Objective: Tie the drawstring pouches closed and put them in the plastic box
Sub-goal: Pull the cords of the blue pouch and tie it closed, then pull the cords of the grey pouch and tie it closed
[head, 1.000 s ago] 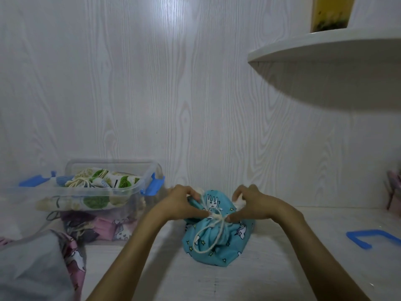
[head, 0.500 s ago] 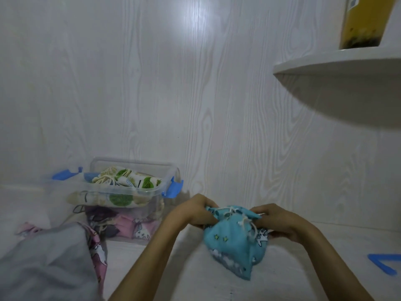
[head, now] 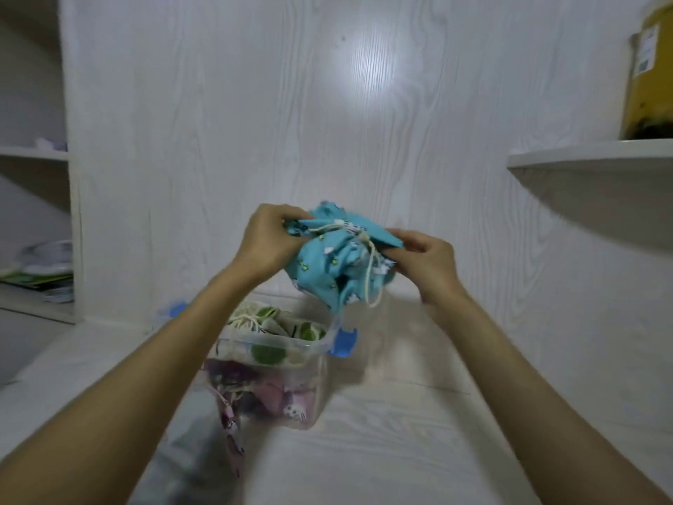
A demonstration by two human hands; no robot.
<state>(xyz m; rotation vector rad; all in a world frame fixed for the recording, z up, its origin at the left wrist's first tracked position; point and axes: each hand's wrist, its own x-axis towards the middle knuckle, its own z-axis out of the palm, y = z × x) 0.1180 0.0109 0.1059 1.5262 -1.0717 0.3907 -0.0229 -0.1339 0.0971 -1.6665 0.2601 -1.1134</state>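
A blue patterned drawstring pouch (head: 327, 264) hangs in the air above the clear plastic box (head: 313, 362), its white cord dangling. My left hand (head: 271, 242) grips the pouch's left side near the gathered top. My right hand (head: 424, 262) pinches its right side. The box has blue clips and holds a green-and-white pouch (head: 273, 322) on top and pink and purple pouches (head: 276, 395) below.
A pink patterned pouch (head: 231, 439) lies against the box's front left. A white shelf (head: 590, 158) juts out at the right with a yellow jar (head: 648, 78) on it. Open shelves with papers (head: 43, 271) stand at the far left.
Both hands have lifted the blue pouch off the table and carried it left, over the plastic box. The view has swung left.
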